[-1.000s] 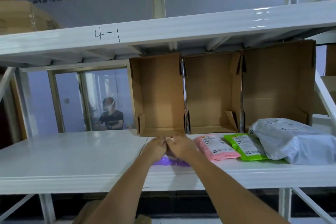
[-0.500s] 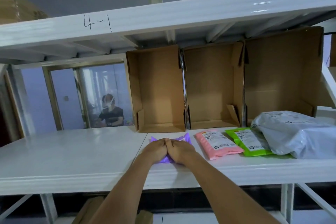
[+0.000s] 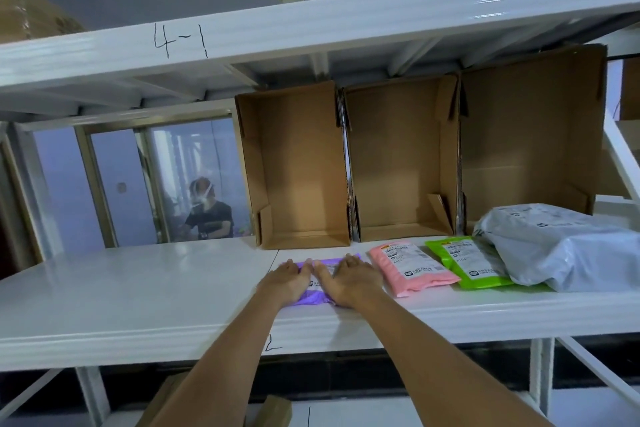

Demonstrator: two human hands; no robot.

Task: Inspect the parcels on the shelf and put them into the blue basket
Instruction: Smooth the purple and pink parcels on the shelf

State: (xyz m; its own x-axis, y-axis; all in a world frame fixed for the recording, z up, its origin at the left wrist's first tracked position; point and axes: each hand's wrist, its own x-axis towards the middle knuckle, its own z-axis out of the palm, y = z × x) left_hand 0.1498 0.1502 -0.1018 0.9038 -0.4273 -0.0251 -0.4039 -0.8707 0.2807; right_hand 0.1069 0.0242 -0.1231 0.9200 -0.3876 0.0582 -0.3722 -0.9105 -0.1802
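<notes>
A purple parcel (image 3: pixel 320 295) lies flat on the white shelf (image 3: pixel 138 291), mostly covered by my hands. My left hand (image 3: pixel 289 281) presses on its left part with straight fingers. My right hand (image 3: pixel 349 279) lies flat on its right part. To the right lie a pink parcel (image 3: pixel 410 269), a green parcel (image 3: pixel 464 262) and a large grey parcel (image 3: pixel 568 246), each with a white label. The grey one overlaps the green one's right edge. No blue basket is in view.
Three open cardboard boxes (image 3: pixel 301 166) stand on their sides at the back of the shelf. The upper shelf beam (image 3: pixel 311 28) is marked 4-1. A person (image 3: pixel 207 215) sits behind glass at the back left. Cardboard (image 3: pixel 273 411) lies below.
My hands were bunched together over the purple parcel; now they have spread apart and lie flat on it, and the parcel lies flattened on the shelf.
</notes>
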